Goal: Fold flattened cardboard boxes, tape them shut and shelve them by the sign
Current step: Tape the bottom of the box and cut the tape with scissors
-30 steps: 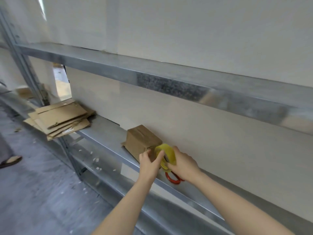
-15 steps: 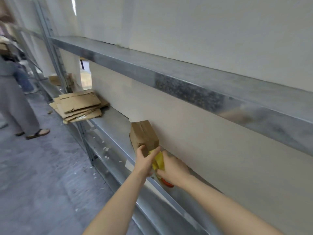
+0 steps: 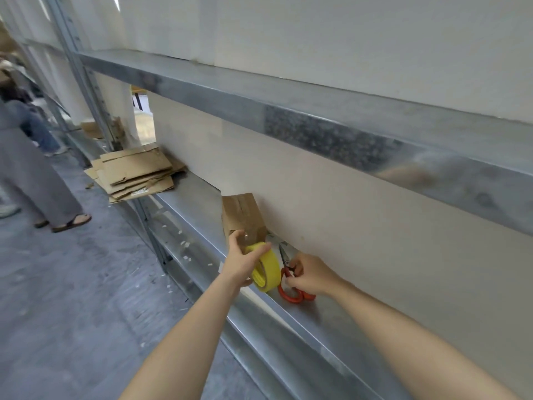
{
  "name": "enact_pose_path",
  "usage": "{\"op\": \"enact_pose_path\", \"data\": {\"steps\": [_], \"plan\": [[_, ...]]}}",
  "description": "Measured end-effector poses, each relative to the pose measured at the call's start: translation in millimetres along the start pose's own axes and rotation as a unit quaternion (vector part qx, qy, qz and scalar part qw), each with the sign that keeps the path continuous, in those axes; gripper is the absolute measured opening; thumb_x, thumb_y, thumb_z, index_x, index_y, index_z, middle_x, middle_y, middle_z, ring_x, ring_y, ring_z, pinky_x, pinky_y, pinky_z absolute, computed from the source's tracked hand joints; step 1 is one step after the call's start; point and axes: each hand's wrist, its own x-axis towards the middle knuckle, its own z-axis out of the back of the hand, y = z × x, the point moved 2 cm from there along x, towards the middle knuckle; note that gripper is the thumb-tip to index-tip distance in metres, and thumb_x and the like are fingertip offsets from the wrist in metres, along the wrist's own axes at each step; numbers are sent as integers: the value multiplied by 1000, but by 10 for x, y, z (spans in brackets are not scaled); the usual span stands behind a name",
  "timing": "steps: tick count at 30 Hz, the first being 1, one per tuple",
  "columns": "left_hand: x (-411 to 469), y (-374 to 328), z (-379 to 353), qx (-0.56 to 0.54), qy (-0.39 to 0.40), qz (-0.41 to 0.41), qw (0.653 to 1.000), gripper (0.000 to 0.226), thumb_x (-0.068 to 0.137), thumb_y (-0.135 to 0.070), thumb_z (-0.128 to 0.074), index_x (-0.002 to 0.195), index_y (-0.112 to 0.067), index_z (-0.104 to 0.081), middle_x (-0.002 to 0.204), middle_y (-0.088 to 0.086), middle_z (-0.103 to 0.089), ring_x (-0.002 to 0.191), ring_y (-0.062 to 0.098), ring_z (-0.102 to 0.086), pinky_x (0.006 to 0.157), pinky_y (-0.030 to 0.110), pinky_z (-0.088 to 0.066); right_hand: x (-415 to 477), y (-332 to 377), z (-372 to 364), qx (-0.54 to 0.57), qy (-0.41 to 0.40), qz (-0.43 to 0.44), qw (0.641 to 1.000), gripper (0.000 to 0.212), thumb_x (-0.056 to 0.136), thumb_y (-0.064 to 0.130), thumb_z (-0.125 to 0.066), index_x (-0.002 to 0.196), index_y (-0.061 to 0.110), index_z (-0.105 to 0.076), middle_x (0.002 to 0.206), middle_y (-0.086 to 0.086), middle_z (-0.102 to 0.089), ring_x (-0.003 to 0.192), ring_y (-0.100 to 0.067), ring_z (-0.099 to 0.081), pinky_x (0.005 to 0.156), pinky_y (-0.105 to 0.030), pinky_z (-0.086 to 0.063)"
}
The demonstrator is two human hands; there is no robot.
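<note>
Both forearms reach forward. The left hand (image 3: 242,262) curls round the tape roll (image 3: 266,274); the right hand (image 3: 311,274) pinches the scissors (image 3: 291,294) by the handle.

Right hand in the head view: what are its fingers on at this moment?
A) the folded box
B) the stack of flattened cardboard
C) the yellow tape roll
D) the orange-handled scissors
D: the right hand curls its fingers on the orange-handled scissors lying on the shelf, while the left hand holds the yellow tape roll.
</note>
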Motion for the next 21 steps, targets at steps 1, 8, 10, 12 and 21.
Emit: {"op": "enact_pose_path", "data": {"steps": [1,8,10,12,21], "plan": [[7,-4,9,3,4,0,1000,74,74,-51,-76,129,-48,-26,118,-7,-57,103,23,-61,73,38,-53,45,-27,-47,-22,-19,-8,1000,18,84,28,-62,95,15,-56,91,-8,-64,92,-29,-62,64,-30,-40],[46,-30,-4,-12,16,-10,1000,64,82,-42,-73,132,-37,-33,118,-3,-59,90,15,-66,48,21,-52,170,-92,-189,-178,-16,-83,980,19,87,22,-60,101,9,-59,104,-11,-65,102,-30,-64,68,-30,-46],[66,-32,28,-13,11,-13,1000,61,84,-40,-71,133,-34,-34,116,-2,-61,89,15,-67,49,21,-51,143,-126,-127,-213,-30,-93,972,26,89,27,-58,106,8,-63,111,-12,-66,105,-29,-63,75,-30,-48],[75,-30,50,-16,9,-21,1000,60,84,-38,-71,133,-31,-35,114,0,-63,89,15,-67,58,25,-55,84,-177,-28,-210,-36,-104,972,23,89,34,-58,92,12,-62,108,-12,-66,104,-29,-63,74,-28,-46],[24,0,78,32,-40,-51,997,63,73,-39,-80,122,-34,-41,109,-8,-63,98,13,-62,91,35,-51,-151,253,612,-110,-127,-47,985,39,82,54,-61,85,17,-48,97,-8,-55,92,-28,-58,65,-26,-35]]}}
